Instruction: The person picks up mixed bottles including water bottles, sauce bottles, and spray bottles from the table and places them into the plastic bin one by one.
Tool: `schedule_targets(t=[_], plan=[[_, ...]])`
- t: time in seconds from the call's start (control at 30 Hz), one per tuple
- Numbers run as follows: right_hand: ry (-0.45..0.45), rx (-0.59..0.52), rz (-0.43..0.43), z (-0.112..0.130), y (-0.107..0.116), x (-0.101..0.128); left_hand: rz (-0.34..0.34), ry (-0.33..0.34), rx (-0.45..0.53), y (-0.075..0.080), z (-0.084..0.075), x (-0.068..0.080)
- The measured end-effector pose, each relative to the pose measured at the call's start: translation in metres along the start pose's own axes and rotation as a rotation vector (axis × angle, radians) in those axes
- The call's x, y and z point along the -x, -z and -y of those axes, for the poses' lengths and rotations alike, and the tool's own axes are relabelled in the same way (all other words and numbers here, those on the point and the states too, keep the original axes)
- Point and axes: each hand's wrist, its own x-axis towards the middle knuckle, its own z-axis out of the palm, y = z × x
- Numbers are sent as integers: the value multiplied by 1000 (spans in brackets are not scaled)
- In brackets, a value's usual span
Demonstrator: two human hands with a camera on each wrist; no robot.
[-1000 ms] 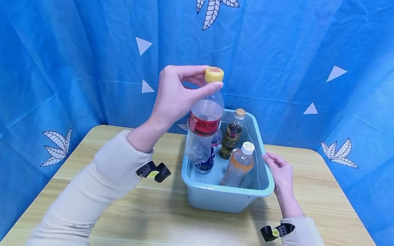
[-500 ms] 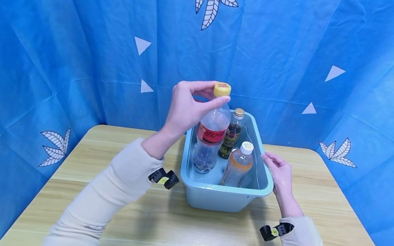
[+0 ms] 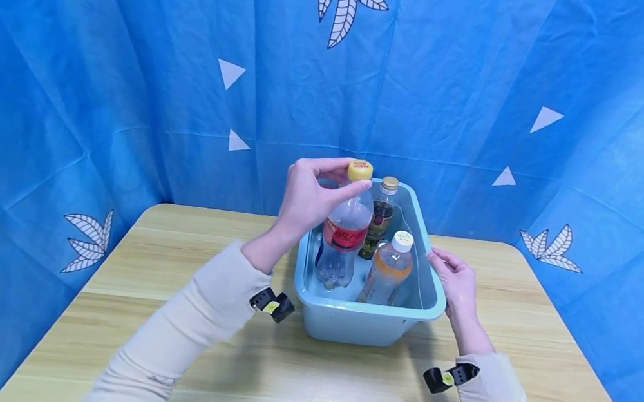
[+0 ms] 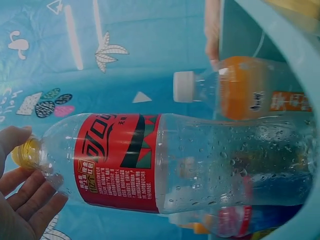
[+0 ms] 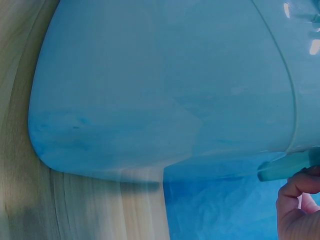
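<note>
My left hand [image 3: 313, 197] pinches the yellow cap [image 3: 360, 170] of a clear plastic cola bottle [image 3: 346, 236] with a red label. The bottle stands upright, its lower part down inside a light blue plastic bin [image 3: 347, 307]. In the left wrist view, thumb and fingers sit round the cap and neck, and droplets cling to the inside of the bottle [image 4: 200, 160]. My right hand [image 3: 456, 285] grips the bin's right rim between thumb and fingers; the right wrist view shows its curled fingers [image 5: 297, 200] at the rim, beside the bin's outer wall [image 5: 125, 90].
Within the bin stand a white-capped bottle [image 3: 389, 272] with an orange band and a dark bottle [image 3: 379, 223] with a tan cap. A blue-labelled bottle [image 4: 270, 220] is mostly hidden behind the cola bottle. The bin rests on a wooden table [image 3: 197, 344] before a blue curtain [image 3: 453, 110].
My left hand has carried the cola bottle right and down, from above the bin's left side to inside it. My right hand stays on the rim.
</note>
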Motion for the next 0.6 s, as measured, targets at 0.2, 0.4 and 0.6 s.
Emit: schedule_targets(t=[0.2,0.4,0.6], plan=[[-6,-12,-8,0,0,0,-2,44,7,-4,13,6],[-4,-15,-6,0,-1,0,-8,75,0,-7,23,13],[-16,-16,-4,0,-1,1,-4,124,10,-11,34,22]])
